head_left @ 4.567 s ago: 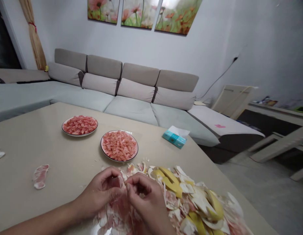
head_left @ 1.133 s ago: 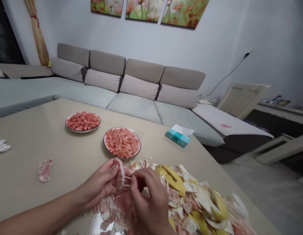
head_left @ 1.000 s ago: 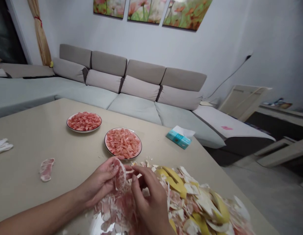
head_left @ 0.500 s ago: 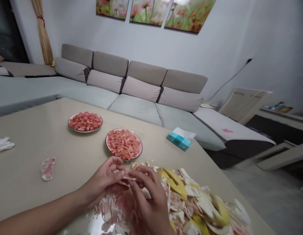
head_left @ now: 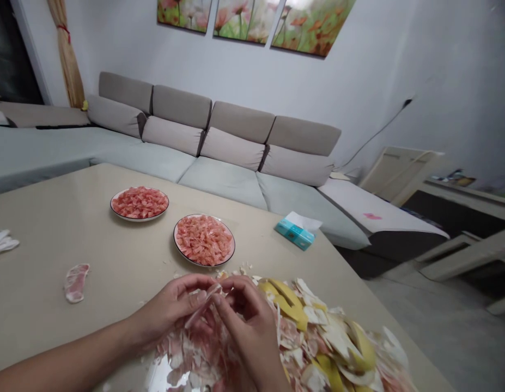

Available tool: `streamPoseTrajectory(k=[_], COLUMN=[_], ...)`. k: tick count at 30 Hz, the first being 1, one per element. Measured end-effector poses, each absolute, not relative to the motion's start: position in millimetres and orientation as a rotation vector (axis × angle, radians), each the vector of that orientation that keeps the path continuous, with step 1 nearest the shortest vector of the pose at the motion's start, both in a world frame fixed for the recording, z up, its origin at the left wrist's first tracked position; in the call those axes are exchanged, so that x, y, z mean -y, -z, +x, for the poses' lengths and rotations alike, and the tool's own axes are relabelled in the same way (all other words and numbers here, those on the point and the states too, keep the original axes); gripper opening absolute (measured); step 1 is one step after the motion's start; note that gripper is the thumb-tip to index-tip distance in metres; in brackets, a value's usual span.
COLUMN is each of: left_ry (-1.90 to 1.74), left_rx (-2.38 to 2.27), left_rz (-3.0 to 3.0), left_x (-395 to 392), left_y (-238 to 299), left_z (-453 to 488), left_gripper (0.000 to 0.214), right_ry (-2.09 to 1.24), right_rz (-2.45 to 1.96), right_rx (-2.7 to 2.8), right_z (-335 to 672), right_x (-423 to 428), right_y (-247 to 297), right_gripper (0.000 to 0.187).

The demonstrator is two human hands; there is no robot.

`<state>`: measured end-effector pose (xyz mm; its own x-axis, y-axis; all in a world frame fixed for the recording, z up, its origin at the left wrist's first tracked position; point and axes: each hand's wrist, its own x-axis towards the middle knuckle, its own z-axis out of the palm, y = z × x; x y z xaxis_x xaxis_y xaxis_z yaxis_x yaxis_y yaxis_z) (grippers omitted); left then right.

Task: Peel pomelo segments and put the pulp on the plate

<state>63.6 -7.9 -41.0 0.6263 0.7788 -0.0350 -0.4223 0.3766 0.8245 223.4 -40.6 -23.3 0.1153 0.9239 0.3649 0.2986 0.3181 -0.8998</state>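
Between my two hands is a pale pink pomelo segment (head_left: 203, 308) with whitish membrane. My left hand (head_left: 176, 305) is closed on its left side, thumb pressed against it. My right hand (head_left: 250, 321) pinches its upper end with thumb and forefinger. Below the hands lie torn membrane scraps (head_left: 187, 359). A heap of yellow and white pomelo peel (head_left: 338, 343) sits right beside my right hand. Just beyond the hands stands a plate of pink pomelo flesh (head_left: 204, 239), and a second heaped plate (head_left: 140, 203) is farther left.
One unpeeled segment (head_left: 76, 283) lies on the table (head_left: 35, 321) at left, near white gloves or cloth (head_left: 2, 243). A blue tissue pack (head_left: 298, 231) rests near the far right edge. A grey sofa (head_left: 219, 179) runs behind the table.
My hands have drawn closer together, and the segment between them is now tilted more steeply. The view has shifted slightly; the plates and peel stay in place.
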Motion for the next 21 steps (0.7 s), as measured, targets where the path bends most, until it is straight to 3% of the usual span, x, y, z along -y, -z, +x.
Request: streamPoseTrajectory(k=[6,16,21], left_ry=[-0.830,-1.064,-1.066], left_rx=[-0.481,-0.686,-0.708], left_rz=[0.922,1.242,1.298], left_x=[9.3,5.7,10.7], left_y=[35.7,50.2,55.5], left_z=[64.8,63.6,66.5], left_gripper=[0.021,0.024,0.024], right_ry=[-0.706,-0.766,-0.718], right_rz=[-1.198,-1.323,-1.434], right_rx=[1.408,1.379,1.357], right_z=[222.4,222.3,219.4], right_x=[40.6,45.3,46.7], right_y=[19.4,28.0,29.6], right_gripper=[0.002,0.017,0.014])
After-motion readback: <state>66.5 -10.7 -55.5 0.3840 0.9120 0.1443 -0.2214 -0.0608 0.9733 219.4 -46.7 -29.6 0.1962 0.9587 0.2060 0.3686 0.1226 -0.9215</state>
